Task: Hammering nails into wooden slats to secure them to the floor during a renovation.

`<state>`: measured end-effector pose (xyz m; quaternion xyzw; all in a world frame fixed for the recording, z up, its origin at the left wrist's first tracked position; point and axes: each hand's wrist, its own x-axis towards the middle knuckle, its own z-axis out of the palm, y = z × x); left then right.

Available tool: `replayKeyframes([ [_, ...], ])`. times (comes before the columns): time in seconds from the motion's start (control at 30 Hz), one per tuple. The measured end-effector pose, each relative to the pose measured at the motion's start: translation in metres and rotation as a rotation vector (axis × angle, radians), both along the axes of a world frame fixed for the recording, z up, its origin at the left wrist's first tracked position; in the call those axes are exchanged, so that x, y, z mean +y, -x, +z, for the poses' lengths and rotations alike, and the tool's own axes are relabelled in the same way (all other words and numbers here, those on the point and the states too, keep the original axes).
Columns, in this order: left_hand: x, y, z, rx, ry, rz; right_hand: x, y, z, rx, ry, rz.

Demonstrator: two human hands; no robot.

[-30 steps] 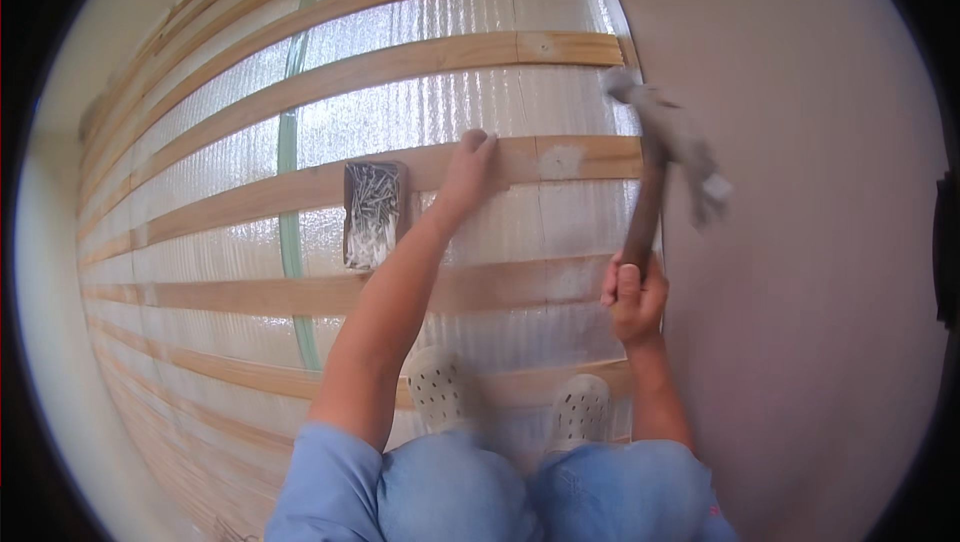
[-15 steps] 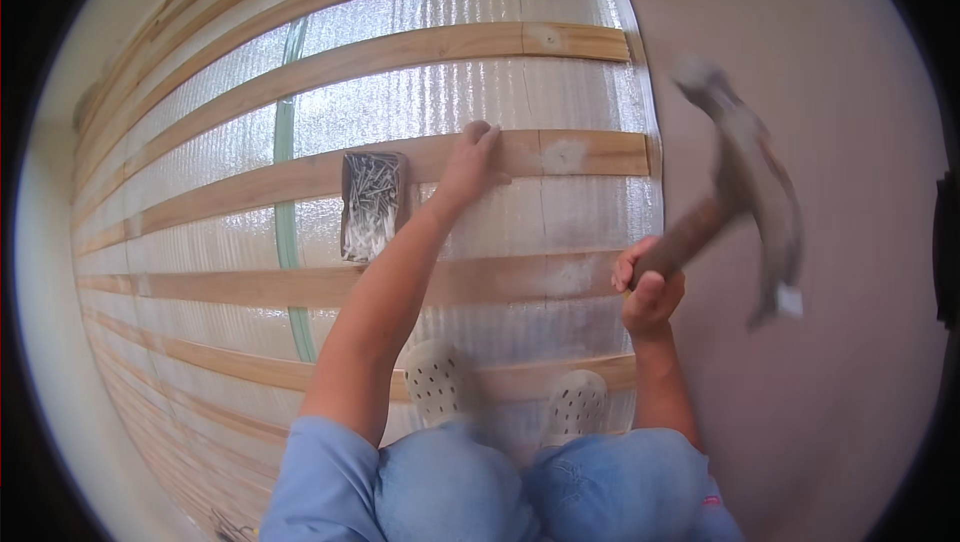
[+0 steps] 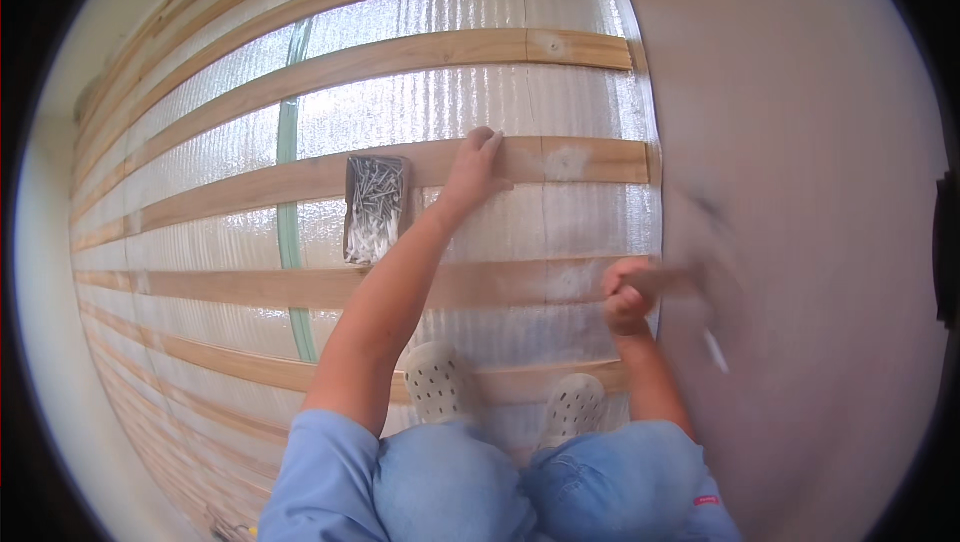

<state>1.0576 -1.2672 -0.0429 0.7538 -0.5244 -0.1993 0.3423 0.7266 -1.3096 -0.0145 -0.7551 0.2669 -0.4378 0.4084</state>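
My right hand [image 3: 628, 297] is closed around the handle of a claw hammer [image 3: 665, 282]. The hammer's head is smeared by motion over the plain surface at the right. My left hand [image 3: 475, 167] rests across a wooden slat [image 3: 590, 162], gripping it by its two edges. Just left of that hand, an open box [image 3: 375, 207] holds many metal nails with white plastic plugs. It straddles the slat and the foil sheet beside it. A white dusty patch marks the slat to the right of my left hand.
Several parallel slats [image 3: 440, 49] run over a shiny silver foil sheet [image 3: 400, 107]. A green tape strip [image 3: 288, 237] crosses beneath them. My feet, in perforated clogs [image 3: 437, 382], stand near the lower slats. The plain pinkish surface [image 3: 810, 192] borders the foil's right edge.
The hammer has swung downward and left, its head now lower and more blurred. My right hand has shifted slightly left. My left hand keeps its place on the slat.
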Motion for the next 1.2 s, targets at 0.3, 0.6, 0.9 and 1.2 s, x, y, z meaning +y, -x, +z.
replayKeyframes([
  [0.3, 0.009, 0.0, -0.005, 0.015, 0.016, 0.028, 0.004, -0.04, 0.075, -0.094, -0.443, 0.085],
  [0.6, 0.016, -0.009, -0.013, 0.002, -0.027, 0.028, 0.008, -0.039, 0.069, 0.302, -0.695, 0.057],
  [0.9, 0.018, -0.016, -0.02, -0.025, -0.012, 0.033, -0.006, -0.065, 0.074, 0.428, -0.897, -0.031],
  [1.2, 0.02, -0.01, -0.017, 0.012, -0.009, 0.02, 0.001, -0.044, 0.039, 0.863, -0.474, 0.076],
])
